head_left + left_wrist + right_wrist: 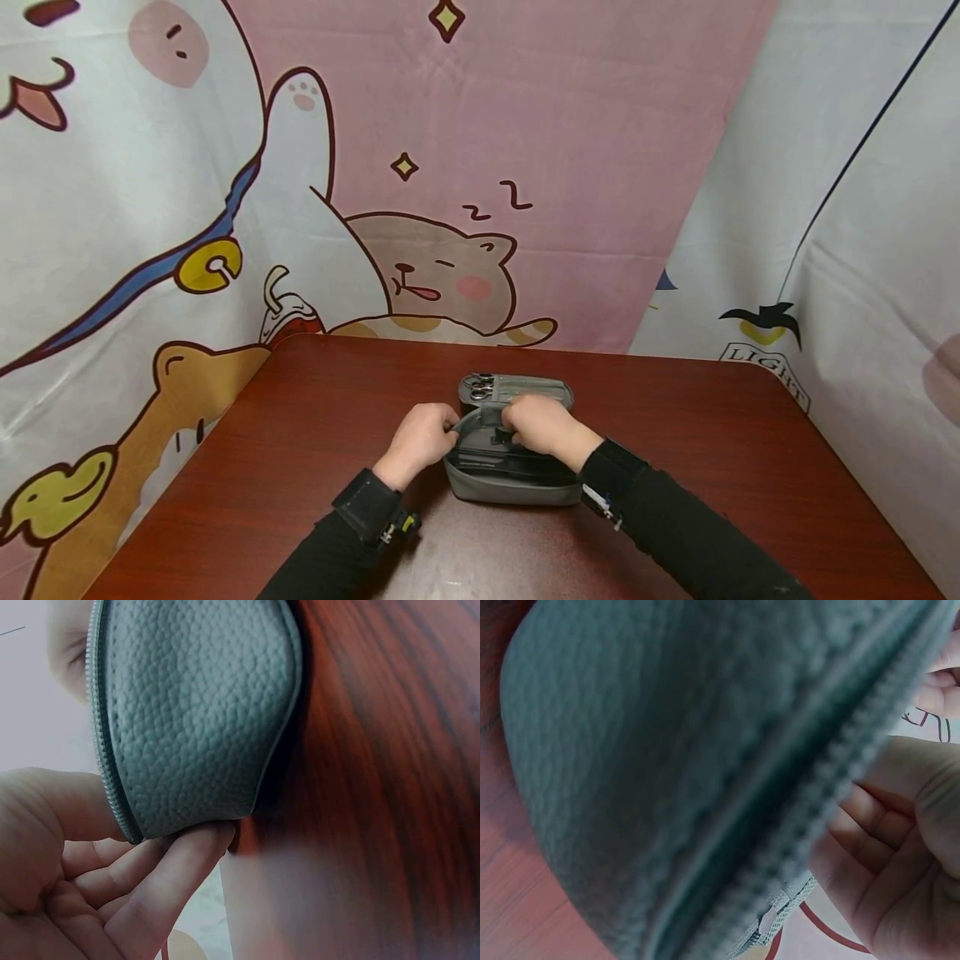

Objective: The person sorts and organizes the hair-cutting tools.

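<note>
Black sleeves nearest my cam, L hand pinching grey pouch, R hand curled over it, I can't tell its hold.

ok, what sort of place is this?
Probably a makeshift indoor recording corner: creased cartoon-printed cloth hangs behind a reddish-brown table, and the person has small wrist-worn devices.
</note>
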A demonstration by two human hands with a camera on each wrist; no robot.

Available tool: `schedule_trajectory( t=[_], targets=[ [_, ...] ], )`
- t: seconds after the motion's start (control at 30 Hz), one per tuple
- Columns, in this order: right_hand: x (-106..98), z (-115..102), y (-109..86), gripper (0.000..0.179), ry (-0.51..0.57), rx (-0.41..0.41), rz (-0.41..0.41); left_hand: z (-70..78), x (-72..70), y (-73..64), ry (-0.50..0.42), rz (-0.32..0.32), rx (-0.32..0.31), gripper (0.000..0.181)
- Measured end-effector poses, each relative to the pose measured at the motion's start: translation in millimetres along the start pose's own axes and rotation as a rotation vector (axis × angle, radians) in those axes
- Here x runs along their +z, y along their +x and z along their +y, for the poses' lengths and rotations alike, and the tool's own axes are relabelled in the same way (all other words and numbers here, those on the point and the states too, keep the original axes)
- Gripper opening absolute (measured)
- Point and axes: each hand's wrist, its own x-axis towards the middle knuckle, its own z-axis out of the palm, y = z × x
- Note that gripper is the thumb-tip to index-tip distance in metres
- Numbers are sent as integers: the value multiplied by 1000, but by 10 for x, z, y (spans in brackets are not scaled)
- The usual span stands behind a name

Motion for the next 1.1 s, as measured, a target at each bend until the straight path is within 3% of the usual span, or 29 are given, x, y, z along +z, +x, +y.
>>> schedule_trajectory(
  t=[0.53, 0.83, 0.93, 1.1],
  targets=[
    [-107, 25, -113, 20, 122, -11, 13, 4, -13, -6, 6, 6, 1, 10],
    [-147, 120, -236, 27, 196, 10, 114, -34, -26, 7, -9, 12, 20, 4],
    [-141, 159, -276, 28, 222, 34, 152, -32, -58, 38, -37, 8, -2, 12],
    [-127, 217, -340, 31, 267, 79, 219, -21, -119, 105, -149, -6, -108, 27]
  ],
)
